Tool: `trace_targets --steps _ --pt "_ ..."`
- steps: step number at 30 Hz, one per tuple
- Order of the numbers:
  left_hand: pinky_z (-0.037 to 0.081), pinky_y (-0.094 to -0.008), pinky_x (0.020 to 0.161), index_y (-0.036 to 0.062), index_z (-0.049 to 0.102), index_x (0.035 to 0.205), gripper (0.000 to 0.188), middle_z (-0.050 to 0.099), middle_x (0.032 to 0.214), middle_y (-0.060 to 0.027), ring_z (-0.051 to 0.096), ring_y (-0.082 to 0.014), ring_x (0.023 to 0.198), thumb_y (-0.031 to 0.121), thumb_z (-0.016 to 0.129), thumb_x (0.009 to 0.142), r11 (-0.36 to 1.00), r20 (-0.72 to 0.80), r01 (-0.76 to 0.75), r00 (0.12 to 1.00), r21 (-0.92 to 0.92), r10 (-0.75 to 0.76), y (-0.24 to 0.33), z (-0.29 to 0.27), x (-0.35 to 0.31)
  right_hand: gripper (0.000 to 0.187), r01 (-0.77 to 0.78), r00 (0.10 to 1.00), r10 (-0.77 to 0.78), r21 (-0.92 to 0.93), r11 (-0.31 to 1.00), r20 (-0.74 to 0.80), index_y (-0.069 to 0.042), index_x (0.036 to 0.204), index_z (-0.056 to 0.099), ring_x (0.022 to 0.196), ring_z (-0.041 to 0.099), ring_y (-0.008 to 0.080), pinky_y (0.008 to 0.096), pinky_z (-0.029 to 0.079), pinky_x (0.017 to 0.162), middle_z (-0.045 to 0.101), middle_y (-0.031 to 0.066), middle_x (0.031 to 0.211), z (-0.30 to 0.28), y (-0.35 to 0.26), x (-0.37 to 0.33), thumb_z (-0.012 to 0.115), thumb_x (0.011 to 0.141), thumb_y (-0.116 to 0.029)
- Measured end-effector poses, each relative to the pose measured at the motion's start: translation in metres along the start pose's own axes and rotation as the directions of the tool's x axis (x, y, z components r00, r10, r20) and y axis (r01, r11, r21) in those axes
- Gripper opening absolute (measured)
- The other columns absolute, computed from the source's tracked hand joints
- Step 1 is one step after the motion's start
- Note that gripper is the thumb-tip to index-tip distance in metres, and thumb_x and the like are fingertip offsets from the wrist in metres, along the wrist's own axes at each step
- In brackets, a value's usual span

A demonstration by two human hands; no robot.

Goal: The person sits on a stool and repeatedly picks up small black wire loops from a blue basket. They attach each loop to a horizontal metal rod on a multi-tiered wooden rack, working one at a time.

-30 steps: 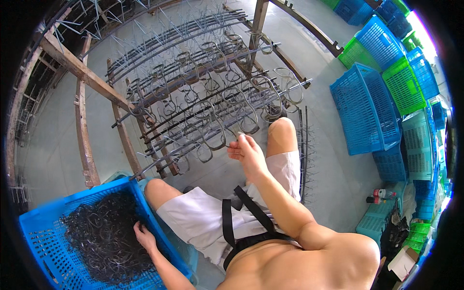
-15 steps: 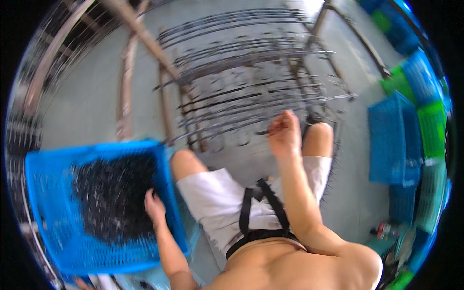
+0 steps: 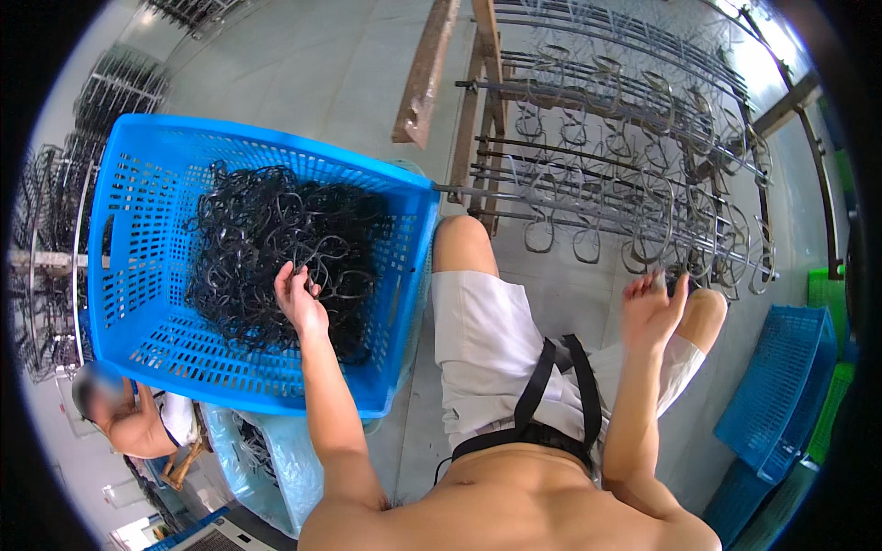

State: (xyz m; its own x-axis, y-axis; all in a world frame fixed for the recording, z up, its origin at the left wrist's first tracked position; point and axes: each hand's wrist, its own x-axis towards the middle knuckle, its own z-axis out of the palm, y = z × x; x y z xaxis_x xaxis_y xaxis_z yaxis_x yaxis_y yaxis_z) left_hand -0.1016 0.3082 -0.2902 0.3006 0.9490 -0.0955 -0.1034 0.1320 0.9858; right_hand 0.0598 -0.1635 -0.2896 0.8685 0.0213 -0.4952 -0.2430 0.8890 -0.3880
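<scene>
A blue plastic basket (image 3: 147, 354) on my left holds a tangled heap of thin, glossy black loops (image 3: 243, 266). Over the heap's near part is my left hand (image 3: 301, 301), its fingers bent and pinched at a black loop; the exact grip is partly lost among the strands. My right hand (image 3: 650, 312) hovers by my right knee with fingers and thumb apart, holding nothing visible. A small grey cover sits on one of its fingertips. Just beyond, similar dark loops (image 3: 650, 220) hang from the bars of a metal rack (image 3: 588, 204).
Wooden posts (image 3: 432, 78) stand left of the rack. Blue crates (image 3: 772, 386) and green ones (image 3: 824, 292) line the right side. Behind the basket's near edge are a clear plastic bag (image 3: 289, 464) and another person (image 3: 147, 427). More loaded racks (image 3: 55, 248) stand far left.
My view has swung left, so basket and rack sit farther right. My left hand has gone from the basket's right side to over the heap. The right hand's fingers have spread.
</scene>
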Motion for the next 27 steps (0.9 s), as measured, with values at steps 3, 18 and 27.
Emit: trace_targets --steps 3,18,27 --pt "0.035 -0.0184 0.046 0.0077 0.053 0.107 0.033 0.055 0.087 -0.0043 0.046 -0.0089 0.059 -0.005 0.053 0.076 0.979 0.042 0.033 0.999 -0.201 -0.025 0.022 0.003 -0.01 0.015 0.163 0.987 -0.133 -0.589 0.792 0.095 -0.007 0.089 0.053 0.07 0.044 0.0108 0.0249 0.037 0.066 0.048 -0.0003 0.076 0.009 0.062 -0.034 0.057 0.087 -0.021" --pt "0.041 -0.0166 0.048 0.0066 0.052 0.118 0.035 0.06 0.093 -0.0066 0.054 -0.0095 0.073 0.021 0.047 0.086 0.944 0.446 0.299 0.871 -0.144 -0.208 0.052 0.064 -0.101 0.016 0.721 0.336 0.384 -0.497 0.482 0.86 -0.005 0.086 0.06 0.07 0.059 0.031 0.0372 0.047 0.06 0.06 0.0114 0.073 0.119 0.156 -0.05 0.063 0.084 -0.021" --pt "0.028 -0.0148 0.04 0.002 0.051 0.114 0.026 0.056 0.08 -0.0042 0.042 -0.0045 0.055 0.013 0.05 0.09 0.998 0.516 0.065 0.854 0.025 -0.069 0.041 0.081 -0.104 0.021 0.641 0.755 -0.594 -0.499 0.583 0.277 -0.006 0.115 0.045 0.043 0.041 0.0061 0.0227 0.038 0.036 0.043 0.0002 0.062 0.085 0.091 0.013 0.041 0.097 -0.016"
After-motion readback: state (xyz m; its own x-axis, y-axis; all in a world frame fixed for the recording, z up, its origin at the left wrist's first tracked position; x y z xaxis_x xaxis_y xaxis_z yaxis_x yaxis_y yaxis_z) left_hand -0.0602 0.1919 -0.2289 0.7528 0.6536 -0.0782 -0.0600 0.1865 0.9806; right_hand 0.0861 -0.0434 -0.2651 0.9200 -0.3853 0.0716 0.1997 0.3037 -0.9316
